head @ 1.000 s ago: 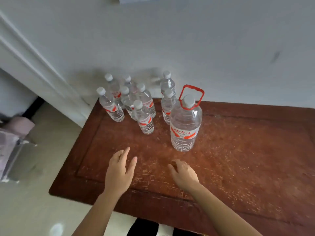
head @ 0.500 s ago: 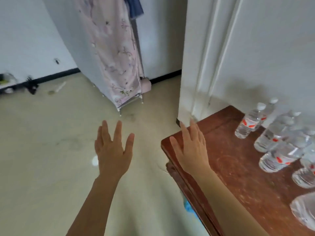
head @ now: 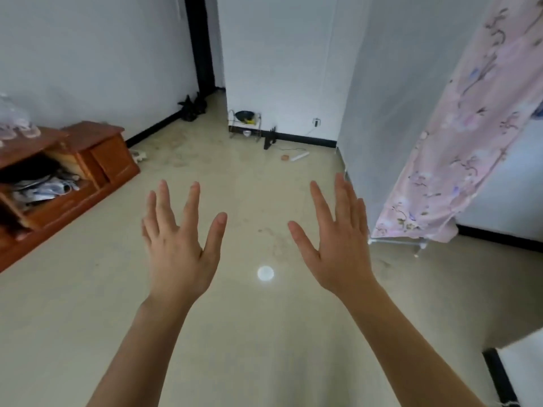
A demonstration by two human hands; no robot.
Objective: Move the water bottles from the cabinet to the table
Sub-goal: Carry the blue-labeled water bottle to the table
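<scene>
Left hand (head: pixel 179 248) & right hand (head: pixel 338 245) are empty, fingers spread, so imo the risk is overloading at the cabinet (head: pixel 73 171) & dropping stuff.

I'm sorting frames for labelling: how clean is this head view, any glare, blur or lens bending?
Head view: soft, even light, both the left hand and right hand fairly sharp; a round glare spot on the glossy floor between them; the walls and floral curtain lean, wide-angle bending; the clear things atop the wooden cabinet at the left edge are smeared.
</scene>
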